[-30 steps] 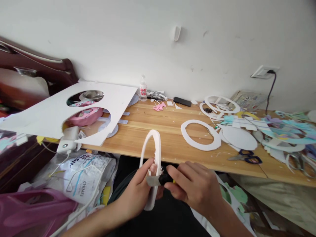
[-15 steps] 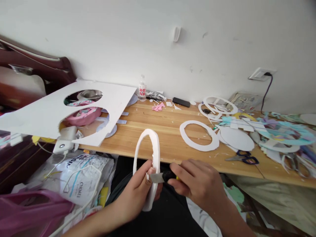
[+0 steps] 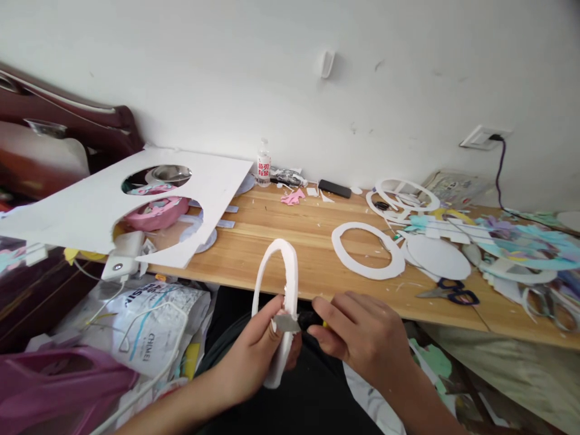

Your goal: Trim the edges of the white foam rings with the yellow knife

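A white foam ring [image 3: 291, 272] stands upright over my lap, its inner edge rough and ragged. My left hand [image 3: 263, 338] is closed around the lower part of the ring, thumb on the near side and fingers behind. In my right hand [image 3: 362, 326] is a utility knife [image 3: 310, 320] with a dark handle, gripped between thumb and fingers. Its blade points left and lies across the ring's edge, close to my left thumb. A second white ring [image 3: 338, 248] lies flat on the wooden table [image 3: 281, 254] beyond my right hand.
A white board [image 3: 81, 205] with two round holes covers the table's left side. A bottle [image 3: 263, 166] and a black phone [image 3: 334, 188] are by the wall. Blue-handled scissors [image 3: 457, 296], white discs [image 3: 435, 257] and coloured scraps crowd the right. A white power strip [image 3: 120, 266] hangs at the left edge.
The knife blade has shifted slightly and now lies more across the ring's edge and tilts differently. The ring has moved slightly to the right. Both hands keep their grips.
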{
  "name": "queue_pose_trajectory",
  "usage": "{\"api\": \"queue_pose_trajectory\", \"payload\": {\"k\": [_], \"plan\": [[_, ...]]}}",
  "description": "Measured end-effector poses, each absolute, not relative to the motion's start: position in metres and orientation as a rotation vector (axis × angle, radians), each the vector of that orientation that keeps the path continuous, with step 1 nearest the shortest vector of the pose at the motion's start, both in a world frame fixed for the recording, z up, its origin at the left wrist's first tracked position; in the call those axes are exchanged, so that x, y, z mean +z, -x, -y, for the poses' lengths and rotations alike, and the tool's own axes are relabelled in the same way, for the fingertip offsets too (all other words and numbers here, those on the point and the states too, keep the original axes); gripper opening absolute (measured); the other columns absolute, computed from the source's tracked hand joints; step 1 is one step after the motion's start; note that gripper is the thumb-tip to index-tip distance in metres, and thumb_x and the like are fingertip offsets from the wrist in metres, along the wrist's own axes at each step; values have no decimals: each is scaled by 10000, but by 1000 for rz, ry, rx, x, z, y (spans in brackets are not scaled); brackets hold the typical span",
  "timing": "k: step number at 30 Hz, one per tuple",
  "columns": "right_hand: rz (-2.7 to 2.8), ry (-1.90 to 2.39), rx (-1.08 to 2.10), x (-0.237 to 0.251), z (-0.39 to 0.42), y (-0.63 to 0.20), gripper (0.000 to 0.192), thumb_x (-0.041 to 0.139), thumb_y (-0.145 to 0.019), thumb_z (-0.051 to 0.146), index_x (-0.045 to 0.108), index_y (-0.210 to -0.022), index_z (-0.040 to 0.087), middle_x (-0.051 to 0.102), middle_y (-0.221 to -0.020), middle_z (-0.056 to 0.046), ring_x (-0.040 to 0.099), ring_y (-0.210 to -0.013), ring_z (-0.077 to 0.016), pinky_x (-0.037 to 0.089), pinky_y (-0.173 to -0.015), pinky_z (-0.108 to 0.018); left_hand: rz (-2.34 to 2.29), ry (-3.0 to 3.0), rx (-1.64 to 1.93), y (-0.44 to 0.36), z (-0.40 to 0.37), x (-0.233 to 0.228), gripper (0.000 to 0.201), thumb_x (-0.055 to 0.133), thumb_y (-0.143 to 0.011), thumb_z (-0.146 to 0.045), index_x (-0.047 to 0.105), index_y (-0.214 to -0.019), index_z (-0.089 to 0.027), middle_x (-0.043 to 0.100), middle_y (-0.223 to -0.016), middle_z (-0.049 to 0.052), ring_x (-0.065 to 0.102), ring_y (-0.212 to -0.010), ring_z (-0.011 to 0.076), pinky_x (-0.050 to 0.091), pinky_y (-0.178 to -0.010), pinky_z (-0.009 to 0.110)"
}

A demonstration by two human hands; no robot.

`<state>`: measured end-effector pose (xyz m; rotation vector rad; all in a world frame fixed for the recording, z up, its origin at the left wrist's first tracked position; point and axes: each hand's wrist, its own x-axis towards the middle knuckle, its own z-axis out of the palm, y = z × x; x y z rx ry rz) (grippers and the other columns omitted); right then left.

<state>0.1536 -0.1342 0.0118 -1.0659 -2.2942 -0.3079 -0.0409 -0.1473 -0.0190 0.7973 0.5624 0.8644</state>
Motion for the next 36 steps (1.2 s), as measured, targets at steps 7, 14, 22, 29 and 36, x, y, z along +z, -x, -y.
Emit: {"api": "queue_pose_trajectory", "payload": {"k": [7, 14, 22, 29, 36], "plan": [[2206, 1118, -338, 4, 132, -172, 262, 447, -1019, 329, 645, -973, 163, 605, -672, -18, 534, -615, -133, 339, -606, -271, -591, -884, 871, 44, 148, -17, 339, 427, -986, -500, 477, -838, -199, 444, -628, -44, 371, -522, 89, 347, -517, 222], [2264, 1029, -231, 13, 139, -150, 308, 426, -1017, 393, 646, -975, 183, 580, -662, -14, 507, -620, -147, 327, -613, -287, -620, -888, 798, 49, 152, -16, 320, 508, -949, -514, 503, -934, -195, 448, -657, -42, 361, -558, 93, 320, -539, 227], [2239, 1058, -269, 4, 135, -167, 260, 460, -1010, 347, 642, -952, 170, 565, -658, -13, 491, -616, -146, 321, -618, -285, -567, -927, 811, 48, 154, -21, 312, 377, -1012, -462, 468, -868, -201, 426, -669, -38, 361, -566, 97, 338, -551, 241], [2230, 1037, -225, 3, 138, -161, 305, 438, -1018, 365, 650, -966, 152, 555, -655, -21, 482, -613, -151, 315, -607, -291, -596, -1036, 700, 57, 149, -10, 313, 443, -975, -518, 477, -976, -207, 495, -734, -20, 423, -601, 100, 347, -560, 228], [2264, 993, -203, 6, 141, -154, 310, 428, -1016, 394, 633, -972, 166, 564, -671, -30, 475, -628, -163, 294, -613, -302, -724, -966, 868, 54, 135, -7, 435, 474, -937, -587, 573, -916, -163, 495, -744, -8, 440, -637, 98, 361, -582, 212]]}}
